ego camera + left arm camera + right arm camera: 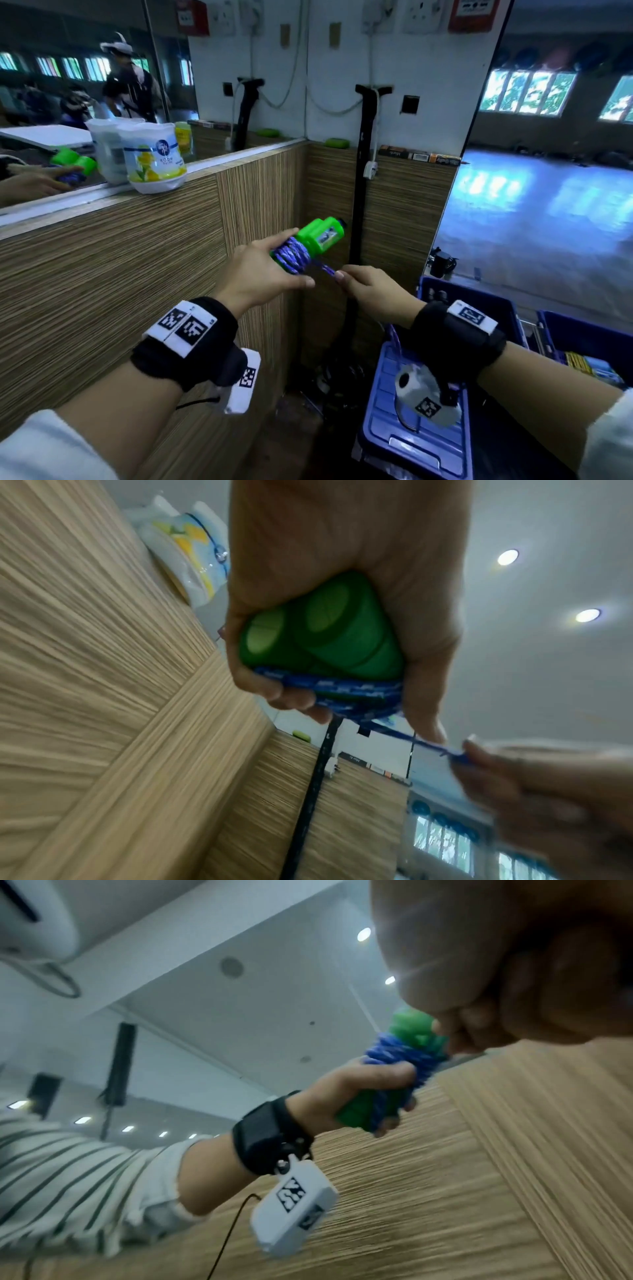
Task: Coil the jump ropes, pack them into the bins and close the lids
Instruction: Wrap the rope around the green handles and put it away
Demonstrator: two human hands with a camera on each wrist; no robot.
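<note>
My left hand [263,270] grips two green jump-rope handles [322,234] held side by side, with blue-and-white rope [294,255] wound round them in several turns. A short free stretch of rope [325,269] runs from the coil to my right hand [363,287], which pinches it between thumb and fingers. In the left wrist view the handle ends [308,631] sit in my palm and the rope [342,696] crosses below them. The right wrist view shows the coil [400,1056] in the left hand [359,1093]. A blue bin [486,301] with a blue lid [387,421] stands below my right arm.
A wood-grain counter wall [137,267] fills the left, with a mirror above it. White tubs [154,154] stand on its ledge. A black pole [361,192] stands in the corner. A second blue bin [582,339] with packets sits at the right.
</note>
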